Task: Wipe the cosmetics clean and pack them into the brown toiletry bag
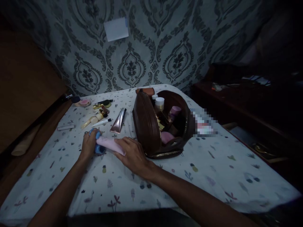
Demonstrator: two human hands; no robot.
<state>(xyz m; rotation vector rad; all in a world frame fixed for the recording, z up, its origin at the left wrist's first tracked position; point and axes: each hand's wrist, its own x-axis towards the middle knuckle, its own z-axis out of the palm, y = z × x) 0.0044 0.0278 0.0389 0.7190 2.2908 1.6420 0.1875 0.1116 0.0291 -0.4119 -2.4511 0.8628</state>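
My right hand (pixel 132 154) is closed on a pale pink tube (pixel 110 144), which lies nearly level just above the table. At the tube's left end, my left hand (pixel 90 143) has its fingers closed on a bunched blue cloth (pixel 99 149) that touches the tube. A silver-pink squeeze tube (pixel 118 121) lies beyond both hands. Right of my right hand stands a brown makeup bag (pixel 146 126), unzipped. Inside it I see a white-lidded jar (pixel 159 103), a pink-capped bottle (pixel 175 110) and a pink rounded item (pixel 167 137).
Several small cosmetics (pixel 98 116) lie at the table's back left, near a pink compact (pixel 84 102). A white stick (pixel 66 127) rests by the left edge. A blurred packet (pixel 204 123) is right of the bag. The patterned cloth (pixel 213 179) covers the table; a papered wall stands behind.
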